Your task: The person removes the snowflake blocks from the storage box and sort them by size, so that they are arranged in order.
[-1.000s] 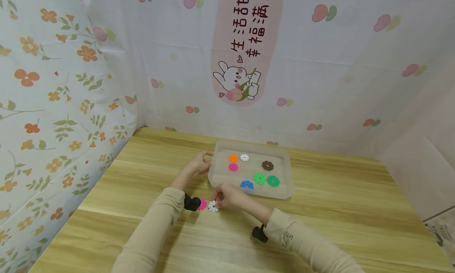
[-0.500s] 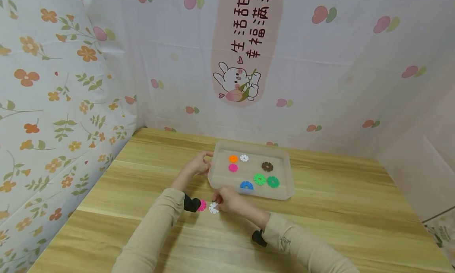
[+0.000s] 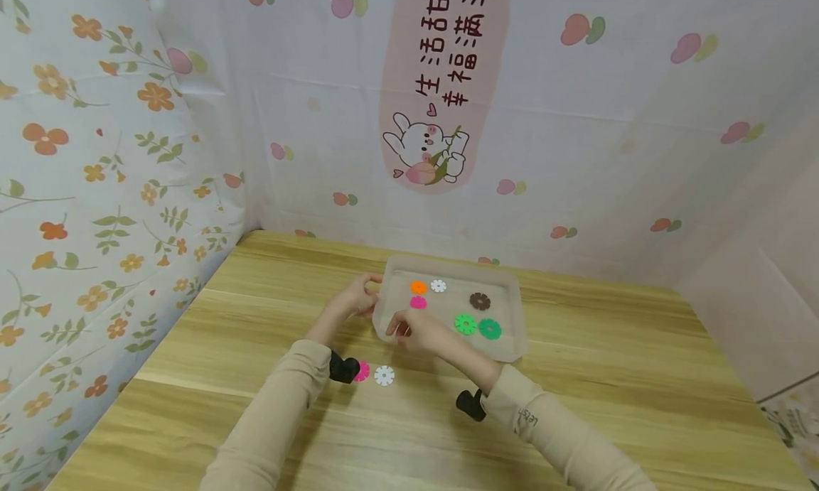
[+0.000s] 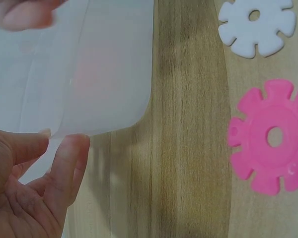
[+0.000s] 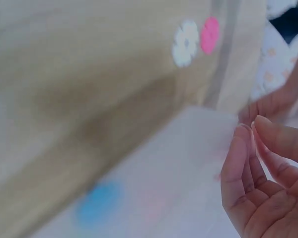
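Note:
My left hand grips the left wall of a translucent plastic tray; in the left wrist view its thumb and fingertips meet at the tray's edge. My right hand hovers over the tray's front left corner, fingers loosely bent and nothing between them. On the table just in front lie a white notched disc and a pink notched disc, side by side and apart. A black wrist camera partly covers the pink one. A blue disc shows blurred in the right wrist view; the right arm hides it from the head view.
Inside the tray lie an orange disc, another white disc, another pink disc, a brown disc, a light green disc and a dark green disc. A printed cloth hangs behind the wooden table.
My right hand has let go of the white disc on the table and moved up and away to the tray's front left corner. The left hand has stayed at the tray.

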The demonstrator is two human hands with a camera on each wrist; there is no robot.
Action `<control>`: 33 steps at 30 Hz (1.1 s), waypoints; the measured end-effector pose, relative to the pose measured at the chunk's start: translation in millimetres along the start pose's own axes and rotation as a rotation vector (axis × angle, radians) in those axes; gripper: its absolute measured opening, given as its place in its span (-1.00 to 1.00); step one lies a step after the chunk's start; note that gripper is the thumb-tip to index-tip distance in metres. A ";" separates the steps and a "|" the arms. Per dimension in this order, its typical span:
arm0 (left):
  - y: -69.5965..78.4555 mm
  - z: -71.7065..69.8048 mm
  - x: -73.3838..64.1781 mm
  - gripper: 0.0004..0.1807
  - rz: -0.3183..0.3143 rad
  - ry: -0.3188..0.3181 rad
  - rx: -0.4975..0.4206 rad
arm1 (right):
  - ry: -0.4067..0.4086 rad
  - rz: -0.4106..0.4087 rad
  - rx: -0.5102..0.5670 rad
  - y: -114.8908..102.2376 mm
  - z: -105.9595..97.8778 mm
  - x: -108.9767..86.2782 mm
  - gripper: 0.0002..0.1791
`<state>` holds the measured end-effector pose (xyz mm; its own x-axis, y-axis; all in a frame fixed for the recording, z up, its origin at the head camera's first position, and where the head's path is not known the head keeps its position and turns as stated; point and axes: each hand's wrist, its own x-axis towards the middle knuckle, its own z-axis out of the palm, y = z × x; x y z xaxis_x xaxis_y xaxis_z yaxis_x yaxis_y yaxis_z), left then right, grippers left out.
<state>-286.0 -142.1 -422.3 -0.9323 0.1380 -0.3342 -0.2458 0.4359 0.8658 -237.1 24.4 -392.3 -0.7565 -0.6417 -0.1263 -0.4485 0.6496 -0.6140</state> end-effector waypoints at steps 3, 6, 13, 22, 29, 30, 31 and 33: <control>0.0 0.0 -0.3 -0.53 0.001 0.004 0.002 | 0.047 0.001 -0.006 4.5 -10.4 5.5 -0.87; 0.1 0.0 -1.1 -0.52 -0.003 0.005 -0.004 | 0.083 0.046 -0.007 11.5 -18.6 12.4 -0.82; 2.0 1.9 -2.1 -0.53 0.000 0.023 0.002 | 0.087 0.169 -0.025 41.3 -29.5 38.1 -0.72; 0.6 2.9 -1.0 -0.54 0.000 0.029 0.008 | 0.075 0.109 -0.213 184.0 8.9 123.5 -0.65; -0.5 1.7 -0.7 -0.53 -0.002 0.020 0.017 | 0.014 0.149 -0.199 138.4 -6.3 101.7 -0.58; -0.8 1.3 -0.4 -0.53 -0.002 0.020 0.018 | 0.026 0.141 -0.199 124.8 -9.3 92.9 -0.61; -1.3 1.0 -0.2 -0.53 0.000 0.021 0.021 | 0.036 0.133 -0.207 113.7 -11.5 85.7 -0.64; -2.4 0.1 0.9 -0.53 0.005 0.024 0.027 | 0.042 0.171 -0.221 88.1 -16.2 72.0 -0.68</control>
<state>-286.3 -142.9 -424.8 -0.9399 0.1189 -0.3202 -0.2338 0.4594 0.8569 -338.9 42.0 -442.9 -0.8471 -0.5007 -0.1784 -0.4021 0.8232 -0.4008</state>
